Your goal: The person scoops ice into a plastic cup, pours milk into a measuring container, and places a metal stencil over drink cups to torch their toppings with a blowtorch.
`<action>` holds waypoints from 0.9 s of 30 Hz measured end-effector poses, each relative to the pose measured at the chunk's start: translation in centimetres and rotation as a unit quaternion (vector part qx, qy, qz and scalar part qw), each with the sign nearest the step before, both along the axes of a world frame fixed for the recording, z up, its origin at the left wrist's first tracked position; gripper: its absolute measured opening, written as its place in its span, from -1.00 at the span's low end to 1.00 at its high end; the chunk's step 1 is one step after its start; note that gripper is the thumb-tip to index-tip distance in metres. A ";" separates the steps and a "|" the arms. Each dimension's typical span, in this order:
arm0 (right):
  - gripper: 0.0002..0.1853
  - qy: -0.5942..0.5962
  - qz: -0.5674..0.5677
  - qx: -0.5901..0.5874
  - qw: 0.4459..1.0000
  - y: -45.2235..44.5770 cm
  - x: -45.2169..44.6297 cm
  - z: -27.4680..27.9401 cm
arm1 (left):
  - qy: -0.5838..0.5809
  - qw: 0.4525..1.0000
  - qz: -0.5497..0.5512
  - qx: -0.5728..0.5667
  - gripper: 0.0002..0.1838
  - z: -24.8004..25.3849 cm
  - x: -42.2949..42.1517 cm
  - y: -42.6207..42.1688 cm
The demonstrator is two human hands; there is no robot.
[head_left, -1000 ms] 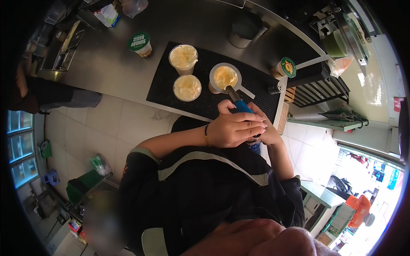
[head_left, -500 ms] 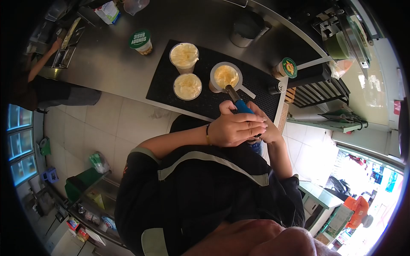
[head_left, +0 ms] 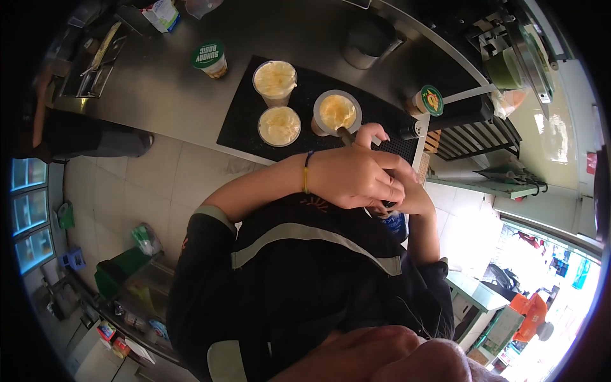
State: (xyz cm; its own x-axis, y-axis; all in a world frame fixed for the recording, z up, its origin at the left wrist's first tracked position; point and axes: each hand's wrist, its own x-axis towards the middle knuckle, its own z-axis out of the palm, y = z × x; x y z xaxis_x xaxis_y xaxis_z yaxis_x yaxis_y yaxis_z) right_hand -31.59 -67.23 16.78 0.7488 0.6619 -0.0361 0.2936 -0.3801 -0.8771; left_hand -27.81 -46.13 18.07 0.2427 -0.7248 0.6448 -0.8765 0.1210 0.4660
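Note:
A blowtorch (head_left: pixel 345 135) points its metal nozzle at the near edge of a cup topped with browned cream (head_left: pixel 338 112); I see no flame. A pale ring (head_left: pixel 354 103) surrounds that cup's rim. My left hand (head_left: pixel 356 178) lies over the torch body with its fingers curled and its thumb raised. Behind it, my right hand (head_left: pixel 414 196) is closed round the torch, partly hidden. The blue-labelled can (head_left: pixel 397 224) shows below both hands. Two more cream-topped cups, one farther back (head_left: pixel 275 79) and one nearer (head_left: pixel 279 126), stand to the left on a black mat (head_left: pixel 238 121).
A green-lidded cup (head_left: pixel 210 58) stands on the steel counter (head_left: pixel 146 76) at left, another (head_left: pixel 426 100) at right. A metal pitcher (head_left: pixel 366 48) is at the back. A co-worker (head_left: pixel 76 134) stands at far left. A black rack (head_left: pixel 477 140) lies to the right.
My left hand has shifted right and raised its thumb, now covering the torch's blue body and the ring's handle. The co-worker's arm has drawn back from the counter trays.

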 end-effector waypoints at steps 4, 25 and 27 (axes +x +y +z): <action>-0.51 0.212 -0.133 0.162 0.955 1.4 -0.3 0.7 | -0.050 0.983 0.171 -0.047 -0.77 -0.3 -2.4 -0.7; -0.53 0.289 -0.138 0.176 0.931 1.4 -0.3 -4.0 | -0.059 0.959 0.266 -0.082 -0.71 -3.7 -4.3 -0.9; -0.61 0.269 -0.130 0.160 0.941 1.5 -0.2 -3.5 | -0.061 0.959 0.263 -0.086 -0.72 -3.8 -4.3 -1.0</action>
State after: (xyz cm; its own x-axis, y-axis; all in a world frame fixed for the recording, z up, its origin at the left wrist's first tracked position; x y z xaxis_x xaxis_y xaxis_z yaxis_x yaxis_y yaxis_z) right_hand -31.78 -65.74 13.23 0.8173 0.5005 -0.2854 -0.2913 -0.0683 -0.9542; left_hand -32.08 -47.14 14.27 0.4611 -0.4019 0.7911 -0.8838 -0.2874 0.3691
